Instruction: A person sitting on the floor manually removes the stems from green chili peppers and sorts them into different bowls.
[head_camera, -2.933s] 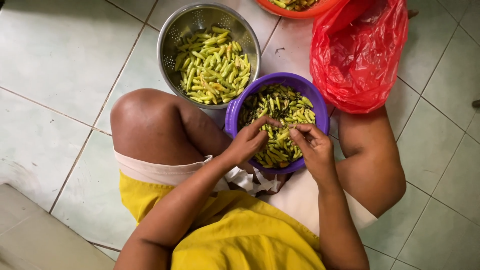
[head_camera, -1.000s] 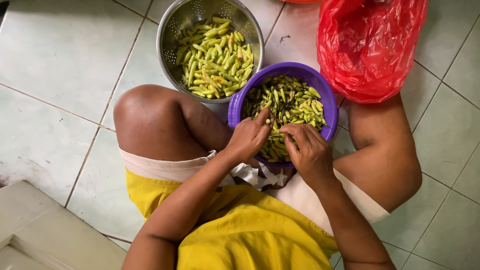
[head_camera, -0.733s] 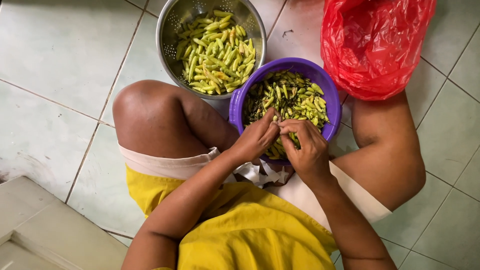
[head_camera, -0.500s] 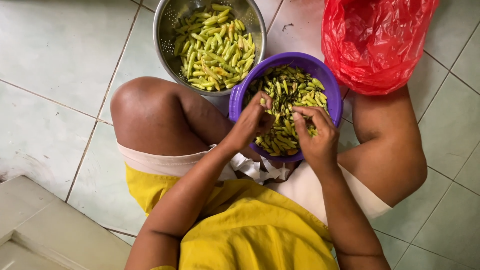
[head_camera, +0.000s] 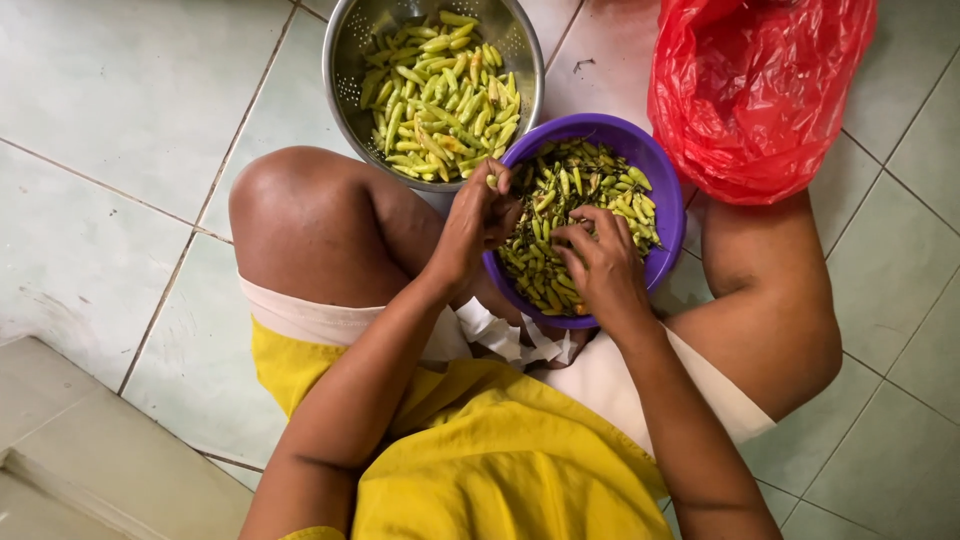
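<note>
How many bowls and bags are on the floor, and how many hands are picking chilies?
Metal colander: 1
Purple bowl: 1
Red plastic bag: 1
Hands, left hand and right hand: 2
Total: 5

Shiny metal colander (head_camera: 345, 60), glossy plastic bowl (head_camera: 668, 200)

Colander (head_camera: 345, 60) left of bowl (head_camera: 668, 200); bag (head_camera: 760, 95) to its right.

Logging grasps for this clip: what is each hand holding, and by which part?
The left hand pinches one small green chili near its lower end, over the purple bowl. The right hand reaches into the bowl; whether it holds anything cannot be told.
</note>
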